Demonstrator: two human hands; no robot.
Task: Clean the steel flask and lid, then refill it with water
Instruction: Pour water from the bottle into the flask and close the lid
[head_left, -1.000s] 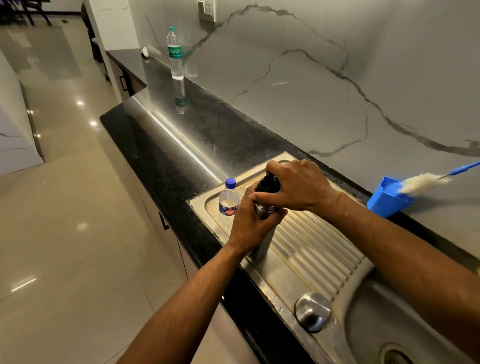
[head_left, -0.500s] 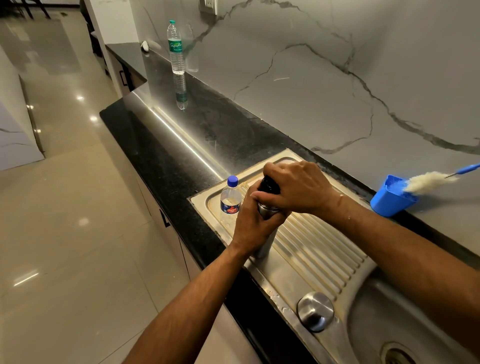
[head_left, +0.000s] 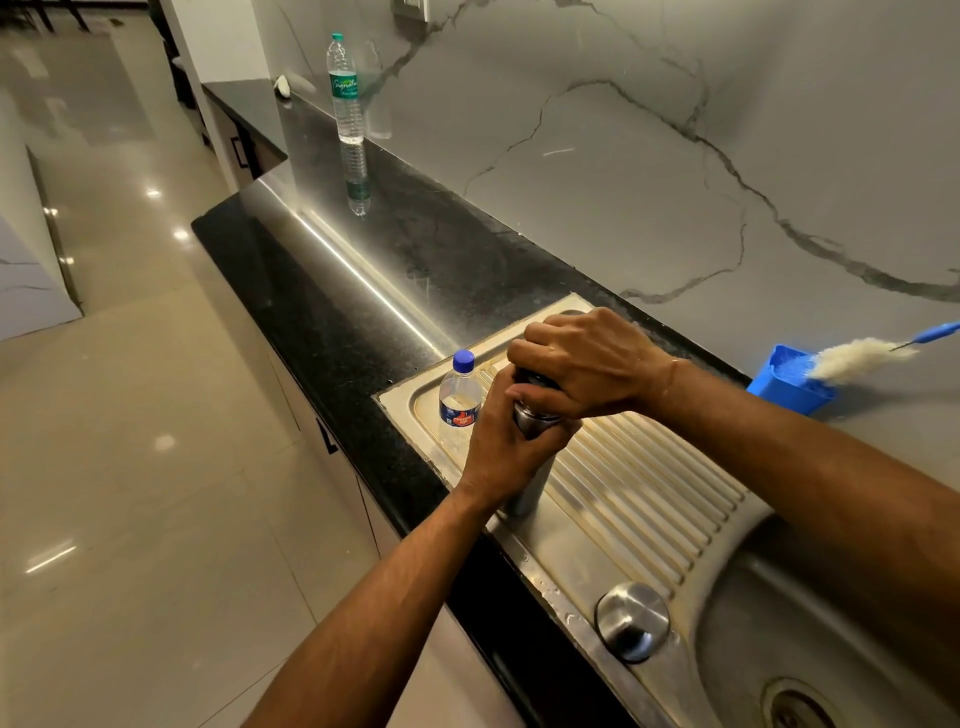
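The steel flask (head_left: 530, 488) stands upright on the ribbed steel drainboard (head_left: 639, 499). My left hand (head_left: 506, 441) grips its upper body from the near side. My right hand (head_left: 576, 364) is wrapped over the black lid (head_left: 537, 383) on top of the flask; most of the lid is hidden under the fingers. A steel cap (head_left: 631, 621) lies on the drainboard's near edge, apart from the flask.
A small clear bottle with a blue cap (head_left: 458, 397) stands just left of the flask. A blue holder (head_left: 787, 382) with a white bottle brush (head_left: 857, 358) sits at the wall. The sink bowl (head_left: 779, 665) is at lower right. A tall water bottle (head_left: 345, 91) stands far back on the black counter.
Both hands stay on the flask and lid; the right hand has turned slightly over the lid. The flask has not shifted on the drainboard.
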